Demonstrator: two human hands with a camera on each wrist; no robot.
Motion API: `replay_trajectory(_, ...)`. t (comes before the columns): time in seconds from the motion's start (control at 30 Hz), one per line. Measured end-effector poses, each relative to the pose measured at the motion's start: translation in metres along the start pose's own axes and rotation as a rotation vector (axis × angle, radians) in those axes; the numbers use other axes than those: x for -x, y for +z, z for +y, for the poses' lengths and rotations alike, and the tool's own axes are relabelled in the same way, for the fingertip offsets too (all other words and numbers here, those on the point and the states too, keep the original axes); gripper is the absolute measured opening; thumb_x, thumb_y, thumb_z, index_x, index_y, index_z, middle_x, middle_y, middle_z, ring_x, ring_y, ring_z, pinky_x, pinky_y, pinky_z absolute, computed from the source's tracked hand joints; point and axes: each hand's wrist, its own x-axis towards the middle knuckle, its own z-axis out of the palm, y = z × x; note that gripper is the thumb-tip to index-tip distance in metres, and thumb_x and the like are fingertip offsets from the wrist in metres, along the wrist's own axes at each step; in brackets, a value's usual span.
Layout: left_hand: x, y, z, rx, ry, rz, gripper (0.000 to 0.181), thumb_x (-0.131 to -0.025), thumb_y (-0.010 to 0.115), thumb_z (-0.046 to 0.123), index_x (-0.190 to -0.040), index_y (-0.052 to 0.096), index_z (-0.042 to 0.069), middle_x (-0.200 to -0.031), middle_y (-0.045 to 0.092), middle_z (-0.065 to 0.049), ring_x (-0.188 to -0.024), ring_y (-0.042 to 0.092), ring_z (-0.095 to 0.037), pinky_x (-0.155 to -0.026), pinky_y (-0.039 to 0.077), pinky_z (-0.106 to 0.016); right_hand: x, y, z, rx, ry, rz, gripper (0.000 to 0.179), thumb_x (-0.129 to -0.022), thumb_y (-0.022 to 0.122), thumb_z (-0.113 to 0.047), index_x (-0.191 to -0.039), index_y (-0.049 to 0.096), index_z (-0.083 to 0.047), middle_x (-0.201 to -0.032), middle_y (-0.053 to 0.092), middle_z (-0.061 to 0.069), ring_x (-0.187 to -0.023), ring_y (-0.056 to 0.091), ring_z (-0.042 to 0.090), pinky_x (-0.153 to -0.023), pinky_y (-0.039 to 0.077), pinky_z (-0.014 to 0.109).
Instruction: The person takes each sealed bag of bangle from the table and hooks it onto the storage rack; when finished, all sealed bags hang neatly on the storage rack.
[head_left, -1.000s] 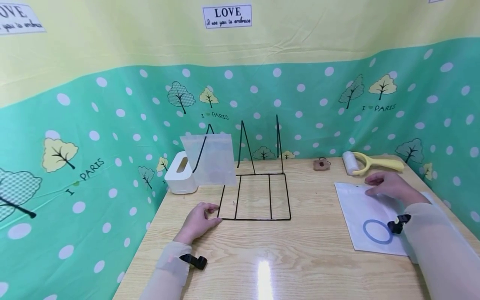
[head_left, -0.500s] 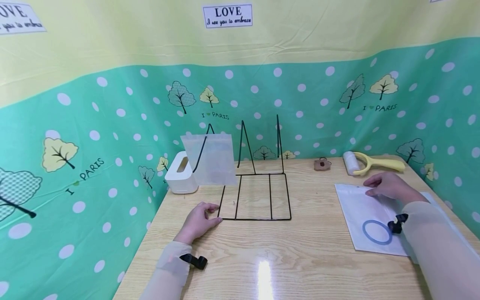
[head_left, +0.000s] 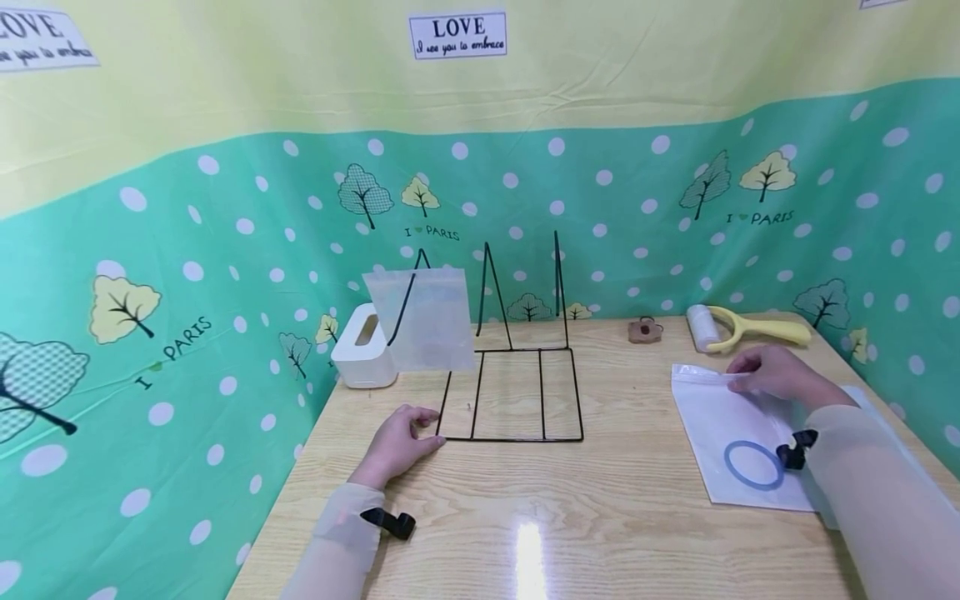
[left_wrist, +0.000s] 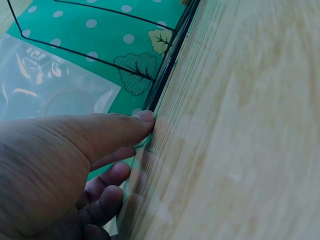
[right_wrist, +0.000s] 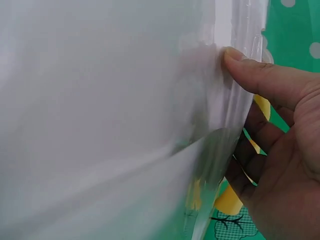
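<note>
My left hand (head_left: 395, 442) holds the front left corner of a black wire rack (head_left: 542, 396) with upright pointed prongs. In the left wrist view the thumb (left_wrist: 125, 127) lies against the dark rod, other fingers curled beneath. A translucent bag (head_left: 435, 325) hangs on the rack's left prong. At the right, my right hand (head_left: 776, 375) pinches the top zip edge of a white and clear zip bag (head_left: 712, 433) bearing a blue ring (head_left: 727, 465). The right wrist view has the thumb on the near face of this bag (right_wrist: 110, 90) and fingers behind it.
A white tissue box (head_left: 365, 354) stands behind the left of the rack. Along the back lie a small brown item (head_left: 644, 330) and a yellow-handled lint roller (head_left: 765, 327). Under the right sleeve is a pale bluish sheet (head_left: 862, 400). Patterned cloth (head_left: 615, 275) walls the table.
The top edge of the right-hand bag has tipped up, showing its zip strip. My right hand has shifted very slightly left; the left hand and rack hold still.
</note>
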Motion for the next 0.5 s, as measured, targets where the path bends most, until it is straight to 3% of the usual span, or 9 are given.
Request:
replay_trajectory(0.17, -0.001, 0.001, 0.0, 0.0, 0.004, -0.002, 0.041, -0.086, 0.089, 0.029, -0.123, 0.076, 0.018, -0.104, 0.064, 0.005, -0.078, 0.051, -0.015, -0.07, 0.044, -0.035, 0.001, 0.002, -0.009, -0.017, -0.039, 0.028, 0.035, -0.089, 0.085, -0.018, -0.115, 0.069, 0.0, -0.108, 0.067, 0.017, -0.096, 0.061, 0.033, -0.077, 0.052, 0.039)
replay_trajectory(0.4, -0.001, 0.001, 0.0, 0.002, -0.004, -0.007, 0.042, -0.086, 0.09, 0.028, -0.124, 0.076, 0.017, -0.105, 0.064, 0.005, -0.079, 0.051, -0.015, -0.071, 0.044, -0.035, 0.001, 0.004, -0.025, -0.031, -0.049, 0.081, 0.046, -0.092, 0.083, -0.021, -0.13, 0.066, -0.002, -0.131, 0.061, 0.028, -0.116, 0.057, 0.047, -0.091, 0.052, 0.059)
replay_trajectory(0.5, -0.001, 0.0, 0.0, 0.004, -0.006, -0.007, 0.042, -0.086, 0.09, 0.029, -0.124, 0.076, 0.017, -0.105, 0.064, 0.004, -0.079, 0.051, -0.016, -0.071, 0.045, -0.036, 0.002, 0.003, -0.032, -0.038, -0.047, 0.09, 0.046, -0.093, 0.082, -0.025, -0.13, 0.066, -0.003, -0.133, 0.06, 0.028, -0.118, 0.055, 0.047, -0.092, 0.051, 0.061)
